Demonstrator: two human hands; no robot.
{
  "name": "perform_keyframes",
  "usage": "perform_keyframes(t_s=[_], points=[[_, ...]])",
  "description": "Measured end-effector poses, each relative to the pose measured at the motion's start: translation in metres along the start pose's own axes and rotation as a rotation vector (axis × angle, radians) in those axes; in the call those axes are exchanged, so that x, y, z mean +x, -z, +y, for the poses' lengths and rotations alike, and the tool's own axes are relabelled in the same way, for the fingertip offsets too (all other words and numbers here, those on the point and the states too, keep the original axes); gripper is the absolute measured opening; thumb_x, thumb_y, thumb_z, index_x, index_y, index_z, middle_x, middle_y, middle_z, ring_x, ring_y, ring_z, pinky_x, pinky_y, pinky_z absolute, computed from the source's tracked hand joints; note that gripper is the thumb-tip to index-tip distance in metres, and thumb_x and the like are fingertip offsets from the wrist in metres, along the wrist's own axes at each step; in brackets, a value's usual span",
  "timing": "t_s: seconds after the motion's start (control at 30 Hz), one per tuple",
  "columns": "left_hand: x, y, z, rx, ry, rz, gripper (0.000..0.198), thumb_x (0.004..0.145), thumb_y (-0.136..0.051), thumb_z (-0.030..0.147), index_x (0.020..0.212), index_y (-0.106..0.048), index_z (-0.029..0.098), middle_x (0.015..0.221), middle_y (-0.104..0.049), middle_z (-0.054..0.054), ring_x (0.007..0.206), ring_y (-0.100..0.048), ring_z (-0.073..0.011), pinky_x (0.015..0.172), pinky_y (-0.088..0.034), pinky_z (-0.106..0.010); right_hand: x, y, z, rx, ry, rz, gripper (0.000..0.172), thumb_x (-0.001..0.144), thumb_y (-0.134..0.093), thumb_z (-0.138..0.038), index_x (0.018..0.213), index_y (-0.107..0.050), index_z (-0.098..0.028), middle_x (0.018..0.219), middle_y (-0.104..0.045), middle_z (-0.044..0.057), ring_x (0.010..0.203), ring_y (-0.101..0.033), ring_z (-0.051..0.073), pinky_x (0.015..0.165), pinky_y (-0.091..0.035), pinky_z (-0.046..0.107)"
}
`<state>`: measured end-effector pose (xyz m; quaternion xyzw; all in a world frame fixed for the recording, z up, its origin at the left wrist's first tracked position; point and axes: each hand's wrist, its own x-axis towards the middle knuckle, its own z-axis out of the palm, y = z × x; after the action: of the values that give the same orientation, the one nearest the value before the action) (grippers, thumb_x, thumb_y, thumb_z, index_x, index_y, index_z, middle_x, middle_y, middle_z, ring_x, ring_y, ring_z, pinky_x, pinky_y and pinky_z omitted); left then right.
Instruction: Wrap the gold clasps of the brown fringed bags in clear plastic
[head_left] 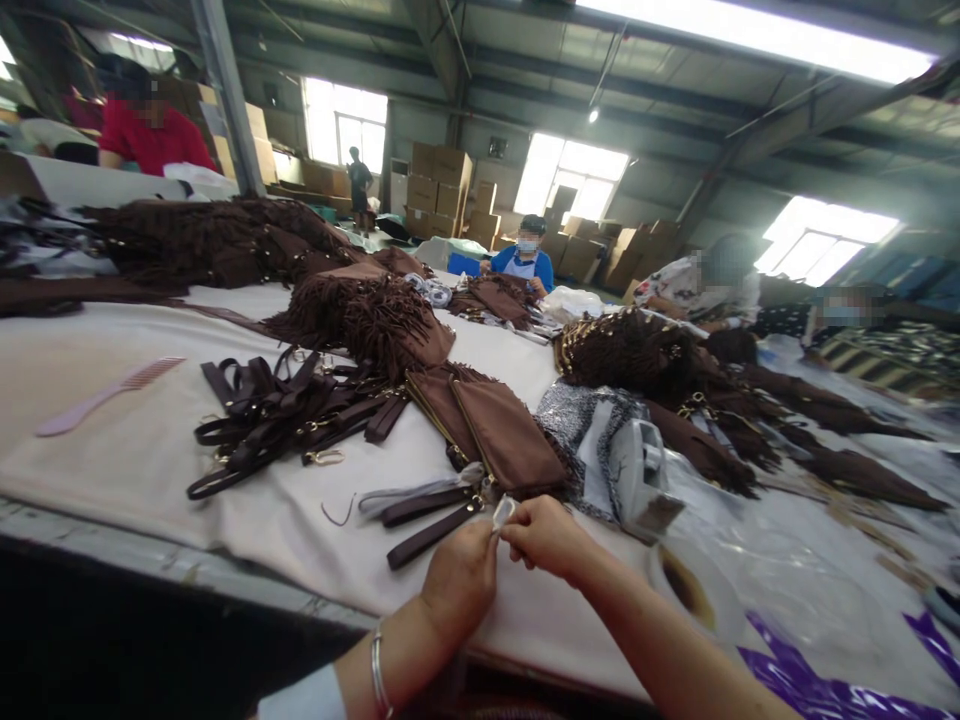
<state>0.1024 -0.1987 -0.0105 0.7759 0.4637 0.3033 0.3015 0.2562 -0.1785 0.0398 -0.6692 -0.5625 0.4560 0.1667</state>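
Close together at the near side of the table, my left hand (459, 568) and my right hand (551, 540) both pinch a small white tag-like piece (504, 512). Its exact kind is too small to make out. Just beyond my fingers lie brown zippered pouches (510, 435), overlapping, with dark brown wrist straps (431, 530) and a greyish strip at their zip ends. A pile of loose dark straps with gold clasps (277, 410) is to the left. Brown fringed pouches (367, 320) are heaped behind.
A pink comb (109, 395) lies on the left of the cloth-covered table (97, 480). To the right are a white tape dispenser (637, 470), a roll of clear tape (686, 585), plastic bags and purple film (817, 680). Several people work around the table.
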Motion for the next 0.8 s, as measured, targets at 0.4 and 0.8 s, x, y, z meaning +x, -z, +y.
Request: perform_keyframes(t_s=[0.4,0.8], points=[[0.007,0.000,0.006,-0.207,0.309,-0.067,0.030,0.088,-0.042,0.030,0.063,-0.055,0.018,0.060,-0.059,-0.003,0.059,-0.054,-0.0159,0.059,-0.034,-0.027,-0.014,-0.031,0.032,0.161,0.018,0.282,0.020,0.071,-0.054,-0.022,0.071,-0.073,-0.016,0.056,-0.066,0.001,0.051,-0.056,0.013,0.046,-0.038,0.021],[0.011,0.006,0.013,-0.932,0.788,-0.310,0.031,0.072,-0.060,0.045,0.073,-0.055,0.015,0.057,-0.052,0.004,0.039,-0.038,-0.0049,0.038,-0.025,-0.018,-0.013,-0.037,0.038,0.555,-0.063,0.168,0.019,0.062,-0.057,-0.024,0.072,-0.067,-0.012,0.056,-0.063,0.000,0.047,-0.049,0.009,0.044,-0.033,0.020]])
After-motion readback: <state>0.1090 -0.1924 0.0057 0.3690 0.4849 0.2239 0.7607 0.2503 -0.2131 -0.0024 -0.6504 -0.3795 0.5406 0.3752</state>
